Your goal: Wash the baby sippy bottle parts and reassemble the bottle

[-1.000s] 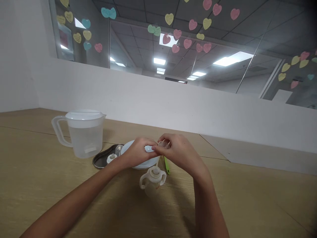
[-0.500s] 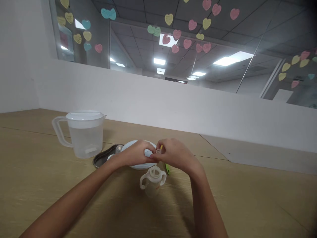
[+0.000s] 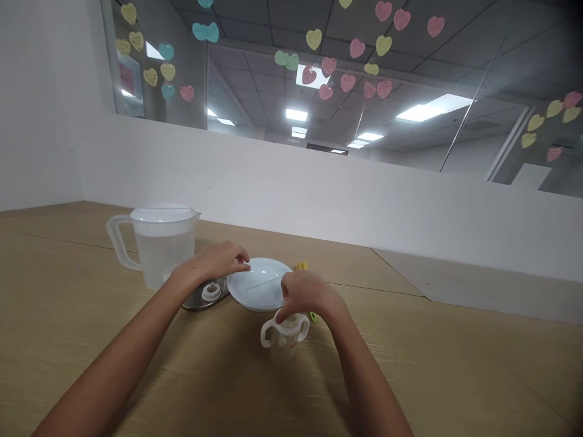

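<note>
My left hand (image 3: 220,261) hangs just above the steel tray (image 3: 200,302), its fingertips reaching toward the rim of a white plate (image 3: 259,284) and holding nothing I can see. A thin line lies across the plate. My right hand (image 3: 306,297) is over a two-handled sippy cup (image 3: 285,338), fingers at its top, and whatever they touch is hidden. A small white cap (image 3: 211,292) rests on the tray. A yellow-green item (image 3: 300,266) shows behind the plate.
A lidded plastic pitcher (image 3: 159,246) holding water stands left of my hands on the wooden table (image 3: 410,364). Behind the table rises a white partition (image 3: 319,200), topped by glass with paper hearts (image 3: 346,79).
My hands have parted from their position together over the plate, which now shows fully. The left moved left over the tray; the right dropped to the cup. The small clear piece is no longer visible.
</note>
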Motion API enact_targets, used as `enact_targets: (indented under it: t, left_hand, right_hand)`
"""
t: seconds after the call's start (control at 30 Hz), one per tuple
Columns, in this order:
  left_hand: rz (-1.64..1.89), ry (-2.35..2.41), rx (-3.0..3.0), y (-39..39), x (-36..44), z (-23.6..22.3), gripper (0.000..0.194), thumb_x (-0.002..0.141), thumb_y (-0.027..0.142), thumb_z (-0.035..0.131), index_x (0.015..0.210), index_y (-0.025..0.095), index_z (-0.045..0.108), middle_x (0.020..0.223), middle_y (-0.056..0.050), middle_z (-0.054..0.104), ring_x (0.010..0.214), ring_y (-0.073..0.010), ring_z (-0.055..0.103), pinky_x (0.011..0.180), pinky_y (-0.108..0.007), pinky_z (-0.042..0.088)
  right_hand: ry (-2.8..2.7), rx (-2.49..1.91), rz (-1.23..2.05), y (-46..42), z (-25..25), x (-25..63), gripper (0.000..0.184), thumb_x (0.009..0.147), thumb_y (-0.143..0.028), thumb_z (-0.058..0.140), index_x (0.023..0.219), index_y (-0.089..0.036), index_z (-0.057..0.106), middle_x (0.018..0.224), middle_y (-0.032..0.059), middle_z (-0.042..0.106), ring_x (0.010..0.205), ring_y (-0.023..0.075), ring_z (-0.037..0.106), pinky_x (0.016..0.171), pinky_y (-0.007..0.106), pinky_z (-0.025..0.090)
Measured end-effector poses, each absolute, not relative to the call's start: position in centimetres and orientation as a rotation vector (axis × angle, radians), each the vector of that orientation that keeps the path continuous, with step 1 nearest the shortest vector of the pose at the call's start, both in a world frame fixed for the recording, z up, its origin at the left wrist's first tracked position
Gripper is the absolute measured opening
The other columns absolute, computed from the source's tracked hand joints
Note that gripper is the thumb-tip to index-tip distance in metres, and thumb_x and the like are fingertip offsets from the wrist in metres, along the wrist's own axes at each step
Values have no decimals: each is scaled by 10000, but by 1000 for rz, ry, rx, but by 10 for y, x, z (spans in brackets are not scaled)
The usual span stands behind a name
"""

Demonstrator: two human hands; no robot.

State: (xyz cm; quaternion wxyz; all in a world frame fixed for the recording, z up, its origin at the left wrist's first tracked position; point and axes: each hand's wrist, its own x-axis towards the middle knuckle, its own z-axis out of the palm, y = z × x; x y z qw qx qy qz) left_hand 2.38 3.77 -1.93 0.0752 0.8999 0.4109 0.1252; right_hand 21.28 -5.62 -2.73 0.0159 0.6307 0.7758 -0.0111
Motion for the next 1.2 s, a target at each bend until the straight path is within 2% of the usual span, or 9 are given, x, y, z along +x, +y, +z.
enact_targets:
  t: [0.1, 0.27, 0.37, 0.5, 0.63, 0.77, 1.03, 1.2]
  left_hand:
    - [202, 1416, 2663, 53, 15, -29, 322, 740, 418, 524, 910, 204, 696, 948, -83, 699, 793, -232, 623, 591, -261, 383]
    - [39, 1556, 2603, 84, 3, -54, 310, 654, 354, 604, 885, 166, 691, 926, -119, 699, 781, -244, 631, 601, -267, 408]
    - [-3, 1628, 2577, 97, -3, -64, 408, 605, 330, 632, 974, 157, 665, 1005, -145, 677, 861, -263, 625, 661, -282, 440]
    - [-67, 1713, 2539, 104, -5, -68, 547, 571, 263, 619, 1102, 131, 599, 1152, -186, 606, 985, -289, 593, 725, -311, 462]
    - [-191, 1736, 2461, 100, -4, -68, 339, 515, 209, 627, 838, 117, 672, 917, -166, 691, 809, -291, 642, 631, -309, 475]
    - [-242, 1766, 2386, 96, -2, -70, 151, 496, 207, 621, 622, 128, 646, 700, -145, 693, 665, -288, 642, 558, -315, 465]
    - [-207, 1763, 2359, 95, 1, -72, 36, 451, 144, 578, 486, 148, 571, 587, -123, 658, 624, -279, 627, 562, -322, 454]
    - [-171, 1756, 2364, 97, -2, -68, 59, 448, 158, 592, 434, 153, 535, 531, -103, 628, 604, -277, 615, 571, -327, 442]
  right_hand:
    - [2402, 1965, -48, -55, -28, 212, 433, 542, -454, 749, 853, -173, 642, 834, 78, 676, 724, 217, 615, 526, 259, 369]
    - [2474, 1990, -40, -57, -26, 216, 494, 551, -530, 716, 891, -180, 644, 914, 84, 674, 818, 241, 607, 578, 276, 380]
    - [2502, 2054, -53, -60, -22, 222, 526, 586, -568, 674, 941, -181, 641, 968, 84, 665, 861, 238, 598, 605, 275, 378]
    - [2519, 2103, -104, -67, -15, 230, 563, 615, -569, 650, 1023, -181, 626, 940, 69, 668, 838, 216, 592, 606, 274, 372]
    - [2534, 2146, -156, -70, -13, 235, 544, 624, -531, 656, 1044, -186, 622, 935, 58, 668, 820, 200, 589, 590, 266, 369]
    - [2544, 2165, -157, -71, -13, 237, 516, 624, -504, 663, 1029, -187, 626, 912, 48, 669, 806, 194, 587, 589, 265, 365]
    - [2553, 2197, -151, -72, -12, 237, 453, 639, -464, 669, 996, -186, 639, 874, 56, 670, 770, 191, 589, 577, 266, 361]
    - [2565, 2214, -160, -76, -10, 237, 405, 648, -435, 665, 970, -189, 645, 865, 57, 670, 753, 190, 593, 575, 267, 370]
